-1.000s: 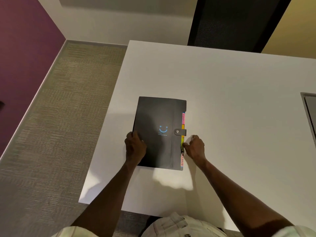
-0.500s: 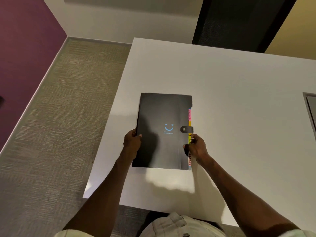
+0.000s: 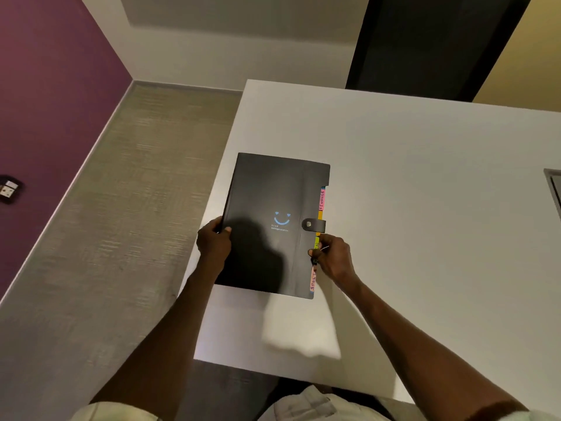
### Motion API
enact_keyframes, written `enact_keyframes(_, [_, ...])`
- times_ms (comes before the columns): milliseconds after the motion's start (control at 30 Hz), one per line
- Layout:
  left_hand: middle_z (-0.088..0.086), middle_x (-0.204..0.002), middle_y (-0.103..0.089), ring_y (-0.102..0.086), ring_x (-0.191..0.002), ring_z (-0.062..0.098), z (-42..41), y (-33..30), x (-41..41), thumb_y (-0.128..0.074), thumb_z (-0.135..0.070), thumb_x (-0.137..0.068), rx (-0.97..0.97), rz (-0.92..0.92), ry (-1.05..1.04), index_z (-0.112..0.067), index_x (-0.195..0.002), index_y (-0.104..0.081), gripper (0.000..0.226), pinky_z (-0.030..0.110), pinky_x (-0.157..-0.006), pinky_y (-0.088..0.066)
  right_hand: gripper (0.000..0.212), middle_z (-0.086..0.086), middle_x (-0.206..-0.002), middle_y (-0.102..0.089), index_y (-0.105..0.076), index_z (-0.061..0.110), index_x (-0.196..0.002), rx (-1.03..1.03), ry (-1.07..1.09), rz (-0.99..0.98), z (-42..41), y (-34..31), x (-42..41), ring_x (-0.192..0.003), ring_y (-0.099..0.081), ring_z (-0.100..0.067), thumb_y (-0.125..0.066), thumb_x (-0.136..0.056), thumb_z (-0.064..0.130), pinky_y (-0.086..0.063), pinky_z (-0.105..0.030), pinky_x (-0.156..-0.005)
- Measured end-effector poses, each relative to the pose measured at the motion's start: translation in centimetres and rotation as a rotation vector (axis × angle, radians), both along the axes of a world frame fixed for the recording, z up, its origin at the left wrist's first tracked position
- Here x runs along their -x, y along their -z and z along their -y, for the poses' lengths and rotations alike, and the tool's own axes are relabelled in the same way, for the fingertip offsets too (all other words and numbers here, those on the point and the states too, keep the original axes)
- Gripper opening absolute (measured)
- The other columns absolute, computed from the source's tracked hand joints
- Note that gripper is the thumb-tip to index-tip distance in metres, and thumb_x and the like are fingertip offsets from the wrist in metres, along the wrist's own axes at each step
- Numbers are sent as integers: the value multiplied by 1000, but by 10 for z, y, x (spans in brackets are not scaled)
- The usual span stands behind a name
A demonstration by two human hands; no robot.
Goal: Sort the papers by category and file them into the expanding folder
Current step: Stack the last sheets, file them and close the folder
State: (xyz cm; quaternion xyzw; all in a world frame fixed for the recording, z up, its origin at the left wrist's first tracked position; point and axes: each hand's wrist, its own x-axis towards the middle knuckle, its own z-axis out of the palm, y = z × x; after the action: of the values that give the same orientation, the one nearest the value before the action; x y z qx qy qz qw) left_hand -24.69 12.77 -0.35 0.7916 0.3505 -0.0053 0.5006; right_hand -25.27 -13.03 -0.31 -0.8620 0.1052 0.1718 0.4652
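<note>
Folder: black expanding folder [image 3: 273,226], lying flat near the left front corner of the white table [image 3: 425,192], closed.
Clasp: a snap strap [image 3: 314,224] wraps over the right edge and looks fastened.
Tabs: coloured index tabs [image 3: 321,202] stick out along the right edge.
Left hand: left hand [image 3: 214,243] grips the left edge, thumb on the cover, fingers curled under.
Right hand: right hand [image 3: 334,258] pinches the right edge by the tabs, just below the strap.
Handling: probably light, semi-stiff plastic, smooth and a little slippery; best held at both long edges.
Papers: none visible.
Next: likely undo the snap.
</note>
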Motion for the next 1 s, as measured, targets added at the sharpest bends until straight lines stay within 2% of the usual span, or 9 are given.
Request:
enact_keyframes(100, [14, -127, -65, -58, -119, 33, -18, 7, 6, -60, -5, -94, -13, -19, -13, -7, -132, -60, 38, 38, -102, -47, 11, -5, -72, -66, -70, 5, -88, 29, -49, -5, -21, 5, 0, -60, -63, -21, -62, -86, -3, -42, -5, -47])
enact_keyframes(233, [15, -125, -65, -58, -118, 33, -31, 16, 10, -59, -4, -94, -61, -45, 19, -5, -129, -62, 35, 36, -98, -45, 7, -11, -76, -70, -67, 3, -82, 100, -78, -83, -35, 19, -1, -59, -62, -24, -62, -85, -2, -42, -7, -46])
enact_keyframes(267, [16, -125, -65, -59, -117, 34, -34, 19, 11, -59, -3, -93, -83, -61, 41, -4, -127, -63, 34, 36, -97, -45, 4, -14, -81, -71, -68, 2, -85, 121, -98, -110, -38, 21, -1, -65, -65, -28, -65, -82, 2, -51, -16, -54])
enact_keyframes(300, [17, -125, -64, -59, -117, 34, -36, 22, 12, -61, -3, -92, -110, -83, 63, -2, -126, -63, 33, 35, -97, -45, 14, -15, -88, -70, -68, 3, -91, 150, -128, -133, -39, 25, -1, -73, -66, -31, -71, -78, 7, -56, -27, -65])
enact_keyframes(367, [22, -127, -62, -57, -118, 36, -43, 31, 14, -65, -5, -89, -185, -133, 118, 0, -126, -63, 37, 37, -100, -45, 36, -15, -103, -60, -62, 4, -103, 220, -166, -168, -42, 29, -1, -88, -63, -33, -79, -73, 17, -54, -36, -75])
enact_keyframes(467, [22, -127, -61, -55, -119, 37, -49, 46, 18, -69, -10, -86, -266, -222, 201, -3, -128, -62, 42, 40, -100, -43, 42, -16, -110, -52, -57, 5, -111, 238, -135, -175, -46, 29, 4, -101, -56, -32, -78, -77, 18, -44, -31, -74])
enact_keyframes(633, [18, -100, -68, -63, -97, 37, -56, 60, 21, -67, -9, -83, -302, -229, 262, -7, -100, -70, 17, 39, -82, -51, 35, -19, -103, -58, -61, 7, -103, 227, -167, -167, -53, 32, 8, -99, -57, -35, -74, -70, 5, -39, -27, -65])
enact_keyframes(767, [20, -110, -69, -63, -105, 38, -60, 49, 23, -68, 1, -84, -294, -187, 248, 0, -114, -69, 30, 36, -86, -48, 37, -17, -100, -66, -61, 6, -107, 233, -223, -116, -59, 34, 17, -103, -52, -34, -68, -71, 2, -32, -27, -67])
enact_keyframes(1000, [22, -118, -67, -59, -114, 39, -67, 48, 30, -68, -1, -86, -289, -173, 270, -3, -126, -64, 41, 40, -96, -47, 46, -20, -99, -65, -58, 8, -114, 223, -244, -107, -62, 35, 25, -101, -56, -39, -68, -69, 3, -35, -25, -66])
